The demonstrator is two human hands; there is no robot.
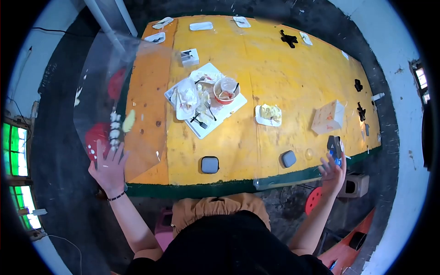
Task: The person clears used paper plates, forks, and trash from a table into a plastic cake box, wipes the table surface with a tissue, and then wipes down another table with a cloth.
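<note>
My left hand [110,168], with a dark bracelet at the wrist, is raised at the table's left front corner, fingers spread. It overlaps the lower edge of a large clear plastic sheet [103,73] with white and yellowish smears; I cannot tell whether it touches it. My right hand [334,170] is raised over the right front edge, fingers apart, overlapping a dark grey object with a blue part [335,146]; contact is unclear. Between the hands lie two grey rounded cases [210,165]. A plate with pale cake-like food [270,113] sits farther in.
A white board [200,133] carries used plates, black forks and a red-rimmed tub [224,99]. A patterned translucent box [328,117] stands right. Small plates [201,26] line the far edge of the yellow table [224,50]. Red stools [313,200] are near the table.
</note>
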